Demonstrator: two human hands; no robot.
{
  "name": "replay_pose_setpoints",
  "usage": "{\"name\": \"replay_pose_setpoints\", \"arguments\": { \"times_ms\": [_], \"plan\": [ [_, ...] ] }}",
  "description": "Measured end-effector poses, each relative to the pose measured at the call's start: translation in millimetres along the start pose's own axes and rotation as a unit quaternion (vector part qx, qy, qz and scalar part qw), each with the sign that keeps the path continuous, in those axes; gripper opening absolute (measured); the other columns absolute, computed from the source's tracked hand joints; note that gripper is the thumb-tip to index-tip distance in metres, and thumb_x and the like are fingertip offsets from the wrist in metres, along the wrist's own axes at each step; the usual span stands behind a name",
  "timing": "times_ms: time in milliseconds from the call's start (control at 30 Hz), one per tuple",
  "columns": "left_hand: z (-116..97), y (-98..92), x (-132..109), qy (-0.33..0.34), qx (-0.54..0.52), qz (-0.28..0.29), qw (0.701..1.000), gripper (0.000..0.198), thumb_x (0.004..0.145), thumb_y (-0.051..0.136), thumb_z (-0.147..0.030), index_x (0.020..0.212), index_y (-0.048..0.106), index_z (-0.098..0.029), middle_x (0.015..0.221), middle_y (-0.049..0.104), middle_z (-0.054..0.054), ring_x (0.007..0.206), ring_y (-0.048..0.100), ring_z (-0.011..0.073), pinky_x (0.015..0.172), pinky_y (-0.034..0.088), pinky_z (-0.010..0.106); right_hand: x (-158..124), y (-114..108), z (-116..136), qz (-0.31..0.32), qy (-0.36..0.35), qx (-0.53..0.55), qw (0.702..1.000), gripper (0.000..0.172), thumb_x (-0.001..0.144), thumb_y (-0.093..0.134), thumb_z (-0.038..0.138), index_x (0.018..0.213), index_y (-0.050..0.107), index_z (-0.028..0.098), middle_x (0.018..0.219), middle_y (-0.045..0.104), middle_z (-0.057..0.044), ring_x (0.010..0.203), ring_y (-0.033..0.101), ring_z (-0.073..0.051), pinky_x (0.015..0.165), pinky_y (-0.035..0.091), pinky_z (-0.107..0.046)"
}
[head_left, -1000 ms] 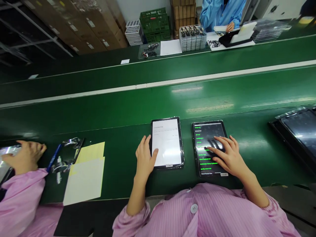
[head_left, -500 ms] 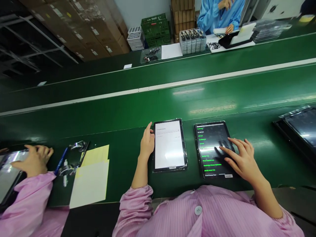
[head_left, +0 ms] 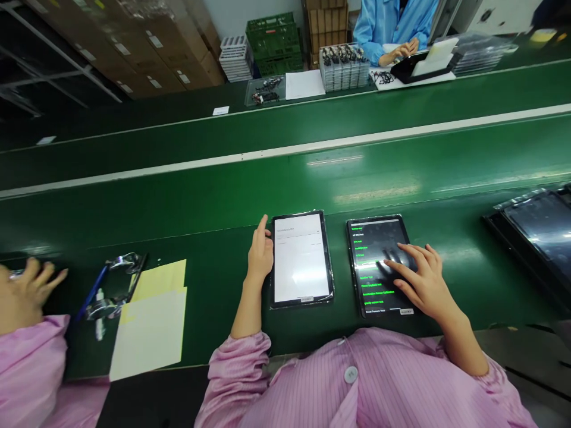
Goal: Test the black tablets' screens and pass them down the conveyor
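A tablet with a white screen lies flat on the green bench. Against its left edge rests my left hand, index finger stretched out and the other fingers partly bent; the thumb is hidden. To the right lies a second tablet with a black screen, showing a list of mostly green text lines. My right hand is over its right side, fingers spread, the index fingertip at the screen near the middle of the list. Neither hand grips anything.
Yellow and white paper sheets, a blue pen and a white marker lie on the left. Beside them is a co-worker's hand. Stacked dark tablets stand at right. Across the bench sits a person in blue.
My right hand has shifted slightly left over the black screen. My left hand stays at the white-screen tablet's edge. The co-worker's hand at left has moved away left. The view has shifted slightly.
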State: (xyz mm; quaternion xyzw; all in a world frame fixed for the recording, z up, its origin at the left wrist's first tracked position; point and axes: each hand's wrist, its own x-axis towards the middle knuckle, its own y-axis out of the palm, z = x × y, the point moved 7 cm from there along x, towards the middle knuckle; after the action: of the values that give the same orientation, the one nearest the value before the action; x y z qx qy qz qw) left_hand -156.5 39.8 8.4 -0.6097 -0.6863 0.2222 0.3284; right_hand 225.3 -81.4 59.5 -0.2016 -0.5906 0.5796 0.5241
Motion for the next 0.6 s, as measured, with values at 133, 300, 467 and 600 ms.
{"name": "replay_pose_setpoints", "arguments": {
  "times_ms": [133,300,467,600],
  "plan": [
    [10.3,1.6,-0.9,-0.005,-0.056,-0.019,0.998,0.091,0.090,0.009,-0.079,0.155,0.027,-0.018,0.104,0.059,0.009,0.080,0.054,0.0197,0.077,0.047,0.036,1.4,6.8,12.6,0.029,-0.026,0.018,0.999,0.040,0.105,0.036,0.045,0.118,0.072,0.030,0.143,0.045,-0.012,0.127,0.042,-0.035,0.109,0.028,-0.064],
    [8.2,2.7,-3.4,0.008,-0.054,-0.018,0.998,0.088,0.090,0.008,-0.078,0.148,0.043,-0.022,0.107,0.058,0.011,0.086,0.055,0.0211,0.079,0.049,0.037,3.0,15.1,23.9,0.043,-0.041,0.031,0.998,0.043,0.104,0.037,0.050,0.113,0.074,0.031,0.144,0.044,-0.012,0.127,0.042,-0.036,0.109,0.025,-0.066],
    [2.4,2.4,-2.6,0.007,-0.031,-0.004,0.999,0.086,0.091,0.005,-0.076,0.148,0.044,-0.024,0.107,0.058,0.010,0.087,0.055,0.0220,0.081,0.048,0.038,3.1,5.4,20.3,0.014,-0.055,0.026,0.998,0.044,0.104,0.036,0.048,0.122,0.069,0.027,0.140,0.046,-0.015,0.125,0.044,-0.036,0.108,0.028,-0.064],
    [0.3,2.9,-0.7,0.003,-0.013,0.009,1.000,0.089,0.090,0.005,-0.078,0.143,0.051,-0.024,0.105,0.056,0.010,0.087,0.056,0.0232,0.079,0.048,0.038,2.0,-4.5,10.6,-0.011,-0.034,0.012,0.999,0.038,0.104,0.040,0.044,0.125,0.067,0.028,0.142,0.046,-0.013,0.125,0.044,-0.035,0.109,0.029,-0.063]
  ]
}}
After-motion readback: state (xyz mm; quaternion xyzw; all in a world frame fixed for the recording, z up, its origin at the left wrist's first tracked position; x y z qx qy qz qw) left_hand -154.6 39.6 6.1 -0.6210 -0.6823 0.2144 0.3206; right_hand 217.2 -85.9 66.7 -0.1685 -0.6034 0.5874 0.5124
